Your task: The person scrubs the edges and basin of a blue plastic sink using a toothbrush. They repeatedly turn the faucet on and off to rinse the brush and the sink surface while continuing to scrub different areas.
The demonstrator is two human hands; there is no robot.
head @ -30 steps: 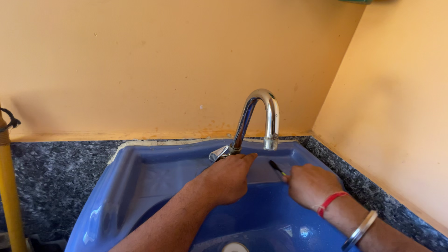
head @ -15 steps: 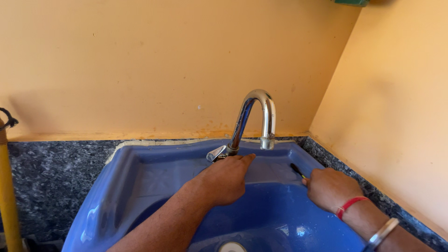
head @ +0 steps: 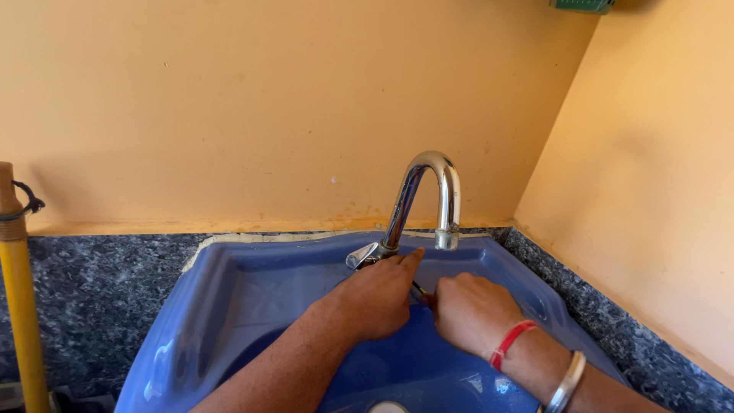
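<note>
Two hands, the left hand [head: 375, 298] and the right hand [head: 468, 312]; one chrome tap [head: 428, 200]; one blue sink [head: 229, 306]; one thin dark tool [head: 420, 290]; one yellow pole [head: 19, 298]; one red wrist thread [head: 511, 343]; one metal bangle [head: 564, 382]; one speckled worktop [head: 92, 283]

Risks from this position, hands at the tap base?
1. The right hand holds a thin dark tool whose tip sits right against the left hand; a slip could jab the fingers.
2. The left hand's fingertips press by the tap base and lever, so a bump could open the water.
3. The blue sink looks glossy; a dropped tool would likely slide toward the drain.
</note>
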